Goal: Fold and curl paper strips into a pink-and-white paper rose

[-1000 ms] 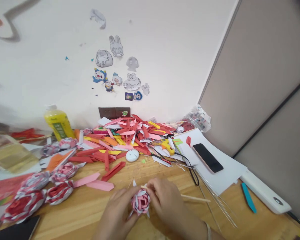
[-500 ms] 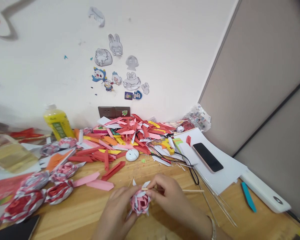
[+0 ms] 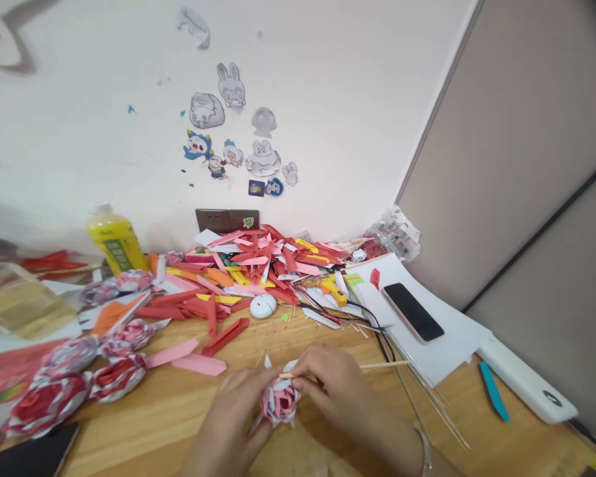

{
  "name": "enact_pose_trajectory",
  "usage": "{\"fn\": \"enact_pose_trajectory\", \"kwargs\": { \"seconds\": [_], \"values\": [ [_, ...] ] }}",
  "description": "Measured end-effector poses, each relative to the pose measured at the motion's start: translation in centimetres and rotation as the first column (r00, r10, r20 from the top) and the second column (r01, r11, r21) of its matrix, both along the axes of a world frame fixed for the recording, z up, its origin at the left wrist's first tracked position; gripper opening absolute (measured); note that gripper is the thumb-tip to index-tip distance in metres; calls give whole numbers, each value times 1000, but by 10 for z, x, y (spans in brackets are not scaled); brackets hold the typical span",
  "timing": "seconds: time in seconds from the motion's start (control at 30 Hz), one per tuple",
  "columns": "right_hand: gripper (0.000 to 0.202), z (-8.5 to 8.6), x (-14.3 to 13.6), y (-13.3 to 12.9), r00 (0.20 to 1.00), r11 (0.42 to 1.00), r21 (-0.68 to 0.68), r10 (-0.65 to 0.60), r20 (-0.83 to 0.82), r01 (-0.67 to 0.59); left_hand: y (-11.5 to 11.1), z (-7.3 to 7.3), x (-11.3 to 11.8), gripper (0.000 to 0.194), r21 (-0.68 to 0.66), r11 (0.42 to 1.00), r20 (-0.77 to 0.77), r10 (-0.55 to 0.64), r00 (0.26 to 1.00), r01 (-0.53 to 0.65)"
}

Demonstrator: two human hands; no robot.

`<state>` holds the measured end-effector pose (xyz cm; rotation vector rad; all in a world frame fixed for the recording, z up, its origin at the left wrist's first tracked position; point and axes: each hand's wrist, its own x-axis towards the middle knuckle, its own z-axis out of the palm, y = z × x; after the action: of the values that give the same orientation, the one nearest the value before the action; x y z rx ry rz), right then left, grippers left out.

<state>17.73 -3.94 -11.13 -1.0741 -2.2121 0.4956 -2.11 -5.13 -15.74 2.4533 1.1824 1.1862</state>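
Observation:
A pink and white folded-paper flower [image 3: 281, 402] is held low over the front of the table. My left hand [image 3: 241, 411] is closed around its left side, thumb underneath and fingers at its upper edge. Between the thumb and fingers of my right hand [image 3: 328, 384] is pinched a thin wooden stick [image 3: 385, 366]. Its tip rests at the flower's upper rim, near white paper petals, and its other end sticks out to the right behind the hand. The right fingertips are close against the flower; whether they also touch it I cannot tell.
Red, pink and yellow folded paper strips [image 3: 268, 262] are heaped along the wall. Finished paper flowers [image 3: 119, 376] lie at left beside a yellow bottle [image 3: 114, 238]. A yellow glue gun [image 3: 332, 289], white earbud case [image 3: 263, 306], phone [image 3: 413, 312], teal cutter [image 3: 494, 391] and white power strip [image 3: 526, 381] lie rightward.
The stick's far end has tilted up slightly as my right hand turns it. Both hands stay at the flower, which has barely moved.

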Motion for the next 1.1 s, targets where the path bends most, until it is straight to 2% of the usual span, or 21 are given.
{"fn": "enact_pose_trajectory", "kwargs": {
  "seconds": [0.2,0.47,0.67,0.83,1.1],
  "values": [
    [14,-5,-4,-4,998,997,68,-39,-51,42,0,0,0,43,23,999,-7,27,1000,-27],
    [16,-7,-10,-9,982,995,-37,-101,-157,96,0,1,0,44,38,999,-15,12,1000,-11],
    [17,-7,-7,-8,997,995,76,-57,-55,61,0,0,-1,44,49,999,-37,16,999,-14],
    [25,-6,-6,-9,996,986,148,-82,45,75,0,0,-1,46,34,999,-70,26,997,-23],
    [24,-4,-6,-8,995,990,129,-74,73,64,-2,1,-1,40,26,999,-86,36,996,-34]
  ]
}}
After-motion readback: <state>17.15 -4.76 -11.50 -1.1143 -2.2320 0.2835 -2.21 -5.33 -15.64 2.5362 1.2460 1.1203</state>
